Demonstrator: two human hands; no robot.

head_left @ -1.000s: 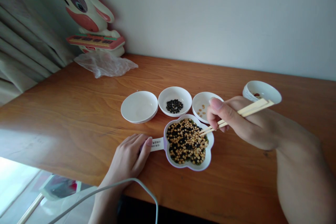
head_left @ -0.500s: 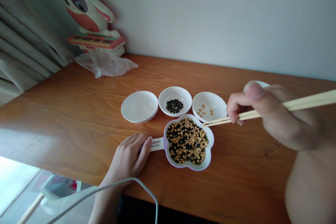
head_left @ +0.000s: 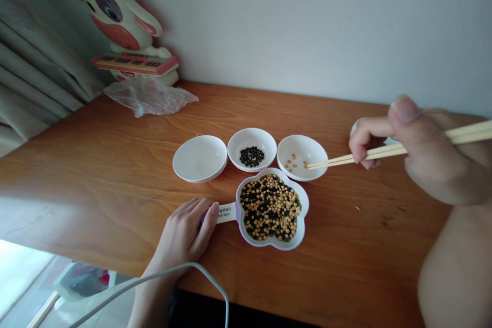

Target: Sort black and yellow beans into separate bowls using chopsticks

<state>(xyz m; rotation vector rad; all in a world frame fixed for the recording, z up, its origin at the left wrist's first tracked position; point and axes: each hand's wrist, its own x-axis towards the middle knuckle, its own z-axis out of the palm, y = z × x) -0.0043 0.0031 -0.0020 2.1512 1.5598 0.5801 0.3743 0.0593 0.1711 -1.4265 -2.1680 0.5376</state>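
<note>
Two chopsticks (head_left: 369, 155) pinched in right hand (head_left: 423, 154), tips nearly closed over yellow-bean bowl (head_left: 302, 150) | left hand (head_left: 188, 233) flat, steadying mixed-bean dish (head_left: 272, 208) handle | release low, inside rim.

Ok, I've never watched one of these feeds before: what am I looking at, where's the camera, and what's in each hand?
There is no machine here, just a person's two bare hands. The one picture comes from a camera worn on the head, looking down at a wooden table. The left hand rests on the handle of a flower-shaped dish full of mixed dark and yellow beans. The right hand holds chopsticks, tips over a small bowl with a few yellow beans. Beside it are a bowl of black beans and another bowl that looks empty. A cartoon cow figure and a plastic bag sit at the back.
</note>
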